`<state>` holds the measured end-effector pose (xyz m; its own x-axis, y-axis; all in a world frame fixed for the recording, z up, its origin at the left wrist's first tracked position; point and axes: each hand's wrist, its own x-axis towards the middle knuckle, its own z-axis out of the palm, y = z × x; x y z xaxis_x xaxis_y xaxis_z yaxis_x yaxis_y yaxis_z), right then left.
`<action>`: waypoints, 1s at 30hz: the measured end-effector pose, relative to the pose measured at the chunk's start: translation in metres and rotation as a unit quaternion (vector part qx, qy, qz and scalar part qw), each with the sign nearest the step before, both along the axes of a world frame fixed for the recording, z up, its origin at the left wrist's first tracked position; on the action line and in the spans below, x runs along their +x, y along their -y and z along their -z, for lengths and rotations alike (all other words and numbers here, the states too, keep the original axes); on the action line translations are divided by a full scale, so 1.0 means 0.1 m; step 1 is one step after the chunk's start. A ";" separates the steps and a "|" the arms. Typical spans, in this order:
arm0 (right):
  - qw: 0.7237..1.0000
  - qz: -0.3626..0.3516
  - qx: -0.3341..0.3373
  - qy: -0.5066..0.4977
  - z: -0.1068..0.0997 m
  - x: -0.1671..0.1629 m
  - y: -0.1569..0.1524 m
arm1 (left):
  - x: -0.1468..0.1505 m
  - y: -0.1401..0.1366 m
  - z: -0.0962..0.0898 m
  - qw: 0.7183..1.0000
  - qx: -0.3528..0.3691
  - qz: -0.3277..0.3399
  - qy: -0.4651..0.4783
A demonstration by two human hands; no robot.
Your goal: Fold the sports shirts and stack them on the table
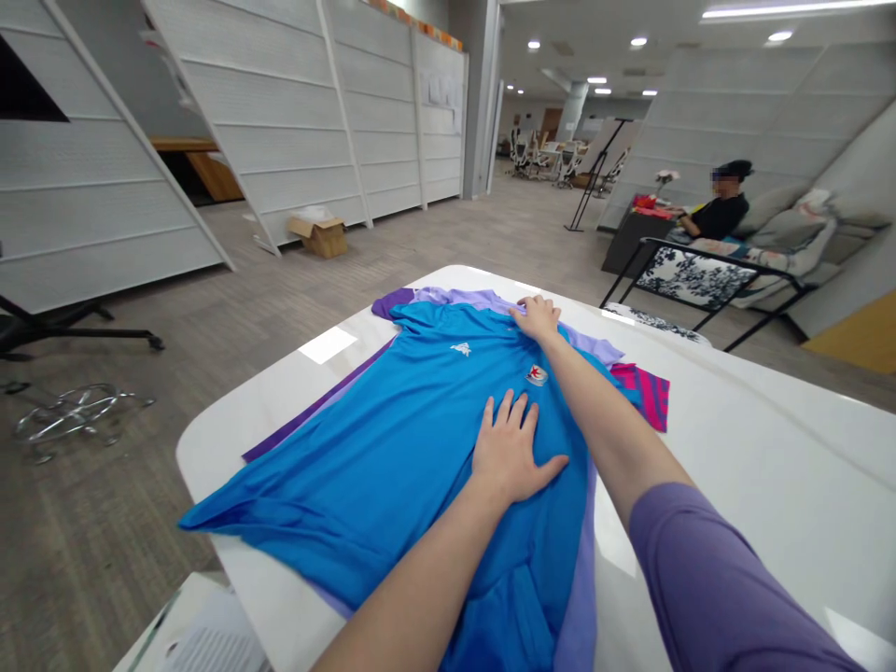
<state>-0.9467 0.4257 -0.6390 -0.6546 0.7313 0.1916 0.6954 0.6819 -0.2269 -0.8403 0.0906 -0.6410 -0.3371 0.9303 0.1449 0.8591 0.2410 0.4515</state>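
Blue jersey [392,448] lies spread flat at frame centre on white tabletop [756,467], over a purple shirt [448,299]; a pink garment [648,392] pokes out at its right. Left hand [510,453] rests open, palm down, mid-chest. Right hand [538,317] sits at the collar, fingers curled on fabric. Judged: smoothing under way, no fold made yet. Seated person [721,210] upper right.

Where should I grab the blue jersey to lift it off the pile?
Probably at the two shoulder seams beside the collar of the blue jersey, coming from the far end of the table. It lies flat, chest up, with the collar away from you. The right hand already rests at the collar; the left hand is flat on the chest.
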 end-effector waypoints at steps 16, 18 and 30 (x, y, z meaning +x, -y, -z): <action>0.996 0.053 -0.006 -0.076 -0.05 -1.00 0.53 | -0.26 0.13 0.27 0.999 0.033 0.014 -0.011; 0.998 0.022 0.007 -0.064 -0.22 -0.81 0.66 | -0.23 0.17 0.25 0.999 0.041 0.001 0.012; 0.956 -0.273 -0.104 0.033 -0.97 3.37 3.69 | 0.25 0.45 -0.21 0.999 0.039 -0.005 -0.010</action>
<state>-0.6098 0.0571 -0.5421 -0.9552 0.2949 0.0242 0.2661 0.8919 -0.3656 -0.8154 0.0451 -0.6199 -0.3421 0.9126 0.2237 0.8656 0.2135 0.4530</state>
